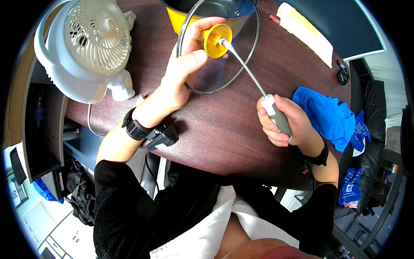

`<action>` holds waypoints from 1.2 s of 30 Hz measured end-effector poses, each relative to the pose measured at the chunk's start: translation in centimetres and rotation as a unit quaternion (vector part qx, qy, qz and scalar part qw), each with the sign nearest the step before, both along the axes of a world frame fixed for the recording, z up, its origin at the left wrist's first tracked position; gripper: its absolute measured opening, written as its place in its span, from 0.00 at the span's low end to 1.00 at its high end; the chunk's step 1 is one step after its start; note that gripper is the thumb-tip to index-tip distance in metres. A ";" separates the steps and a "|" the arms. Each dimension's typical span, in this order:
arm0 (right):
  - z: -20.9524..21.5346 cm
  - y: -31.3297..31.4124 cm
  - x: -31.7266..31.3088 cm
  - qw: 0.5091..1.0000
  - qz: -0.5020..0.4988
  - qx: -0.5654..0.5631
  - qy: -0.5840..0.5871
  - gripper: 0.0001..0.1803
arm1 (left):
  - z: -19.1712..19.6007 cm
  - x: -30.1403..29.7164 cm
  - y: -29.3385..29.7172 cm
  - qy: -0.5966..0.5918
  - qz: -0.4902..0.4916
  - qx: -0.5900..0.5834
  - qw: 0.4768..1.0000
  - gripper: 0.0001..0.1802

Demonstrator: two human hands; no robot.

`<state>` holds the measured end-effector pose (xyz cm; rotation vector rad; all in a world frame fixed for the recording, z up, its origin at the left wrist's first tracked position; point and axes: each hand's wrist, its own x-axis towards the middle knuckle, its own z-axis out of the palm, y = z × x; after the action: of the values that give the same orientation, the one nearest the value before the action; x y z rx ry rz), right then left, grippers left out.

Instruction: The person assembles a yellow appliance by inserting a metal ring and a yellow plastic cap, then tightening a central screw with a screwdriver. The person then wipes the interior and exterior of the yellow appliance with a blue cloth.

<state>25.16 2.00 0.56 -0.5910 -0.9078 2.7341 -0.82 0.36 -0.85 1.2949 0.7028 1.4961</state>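
My left hand [181, 71] holds a clear glass lid [211, 77] with a dark rim, tilted up above the table. Its fingers and thumb are closed round the yellow lid knob [219, 49], which has a hollow, cupped face. My right hand [295, 116] grips the grey-and-white handle of a screwdriver [245, 67]. The metal shaft slants up to the left, and its end meets the white centre of the knob. Whether the tip sits in a screw is too small to tell. Behind the lid stands a yellow pot [177, 20] with a dark inside.
A white fan [92, 47] stands at the left of the brown table [215, 129]. A blue cloth [325, 114] lies right of my right hand. Farther back are a white-and-yellow sheet [308, 36], a red item [274, 19] and a small black object [343, 74].
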 end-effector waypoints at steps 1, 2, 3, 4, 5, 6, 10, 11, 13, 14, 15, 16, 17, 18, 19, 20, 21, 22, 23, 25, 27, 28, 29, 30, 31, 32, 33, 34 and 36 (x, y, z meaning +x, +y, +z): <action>0.1 0.0 0.0 1.000 0.000 0.001 -0.004 0.23 | 0.0 0.0 0.1 -0.006 -0.001 0.006 1.000 0.41; 0.1 0.0 -0.1 1.000 -0.001 0.002 -0.007 0.23 | -0.1 0.0 0.2 -0.002 -0.003 0.011 1.000 0.41; 0.1 0.0 -0.1 1.000 0.001 0.000 -0.011 0.22 | -0.1 -0.1 0.2 0.004 -0.004 0.016 1.000 0.41; 0.2 0.1 -0.1 1.000 0.002 -0.002 -0.015 0.22 | -0.1 -0.1 0.2 0.009 -0.004 0.020 1.000 0.40; 0.2 0.1 -0.1 1.000 0.003 -0.004 -0.019 0.22 | -0.1 -0.1 0.2 0.015 0.008 0.027 0.999 0.40; 0.3 0.0 -0.1 1.000 0.003 0.004 -0.029 0.22 | -0.1 0.0 0.1 0.021 0.019 0.033 0.999 0.40; 0.9 -0.2 -0.7 0.993 -0.003 0.092 -0.079 0.21 | 0.0 -0.1 -0.3 0.074 0.044 0.071 0.994 0.39; 1.0 -0.2 -0.8 0.987 -0.007 0.127 -0.094 0.20 | -0.1 -0.2 -0.2 0.071 0.040 0.070 0.994 0.39; 1.5 0.6 -0.6 0.936 0.008 0.303 -0.180 0.17 | -0.1 -0.3 -0.2 0.067 0.037 0.066 0.995 0.39; 1.5 0.8 -0.5 0.895 0.015 0.387 -0.221 0.16 | -0.2 -0.4 -0.2 0.072 0.038 0.061 0.995 0.39; 1.5 0.8 -0.6 0.802 -0.021 0.537 -0.262 0.15 | -0.3 -0.6 0.0 0.077 0.039 0.058 0.995 0.38; 1.4 0.7 -0.7 0.681 -0.056 0.668 -0.295 0.14 | -0.4 -0.7 0.1 0.081 0.040 0.054 0.994 0.38; 1.3 0.7 -0.7 0.538 -0.089 0.776 -0.318 0.13 | -0.2 -0.6 0.1 0.071 0.033 0.042 0.996 0.38; 1.7 0.8 -0.7 0.504 -0.095 0.777 -0.365 0.15 | 0.0 -0.6 0.0 0.060 0.029 0.031 0.997 0.38; 2.1 0.9 -0.6 0.476 -0.105 0.795 -0.361 0.15 | 0.1 -0.5 0.0 0.050 0.025 0.019 0.998 0.38; 2.4 1.0 -0.5 0.447 -0.116 0.813 -0.355 0.16 | 0.0 -0.4 0.0 0.048 0.028 0.021 0.998 0.38; 2.6 1.0 -0.2 0.417 -0.127 0.828 -0.352 0.16 | -0.3 -0.3 0.1 0.044 0.028 0.022 0.998 0.38; 2.5 1.2 0.0 0.416 -0.136 0.832 -0.339 0.15 | -0.4 -0.2 0.2 0.041 0.029 0.024 0.998 0.39; 2.6 1.3 0.2 0.472 -0.134 0.808 -0.327 0.14 | -0.3 -0.2 0.0 0.042 0.034 0.026 0.998 0.39; 2.7 1.5 0.5 0.574 -0.127 0.750 -0.304 0.14 | 0.0 -0.1 0.0 0.043 0.040 0.033 0.998 0.40; 2.6 1.6 1.4 0.839 -0.102 0.474 -0.247 0.16 | -0.1 0.0 0.1 0.048 0.046 0.034 0.997 0.40; 2.5 1.6 1.8 0.926 -0.082 0.307 -0.203 0.18 | -0.1 0.0 0.1 0.051 0.051 0.034 0.997 0.41; 2.4 1.4 1.7 0.944 -0.079 0.269 -0.174 0.19 | -0.2 0.0 0.1 0.051 0.050 0.034 0.997 0.41; 2.1 1.0 1.4 0.959 -0.077 0.231 -0.143 0.21 | -0.2 0.0 0.1 0.052 0.049 0.034 0.997 0.41; 2.0 0.8 1.2 0.972 -0.075 0.191 -0.113 0.22 | -0.2 0.0 0.1 0.053 0.047 0.034 0.997 0.42; 2.0 0.8 0.9 0.977 -0.058 0.176 -0.110 0.24 | -0.1 0.0 0.1 0.050 0.044 0.034 0.997 0.42; 2.0 0.8 0.8 0.981 -0.047 0.158 -0.104 0.24 | 0.0 0.0 0.1 0.048 0.041 0.036 0.997 0.42; 1.8 0.8 0.7 0.985 -0.035 0.140 -0.097 0.24 | 0.1 0.0 0.1 0.046 0.038 0.037 0.998 0.42; 1.2 0.9 0.6 0.991 -0.016 0.108 -0.075 0.24 | 0.1 0.0 0.1 0.048 0.039 0.034 0.997 0.42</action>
<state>25.79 2.93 1.73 -0.7683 -1.1985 2.5458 -0.86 0.48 -0.73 1.4128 0.7794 1.5392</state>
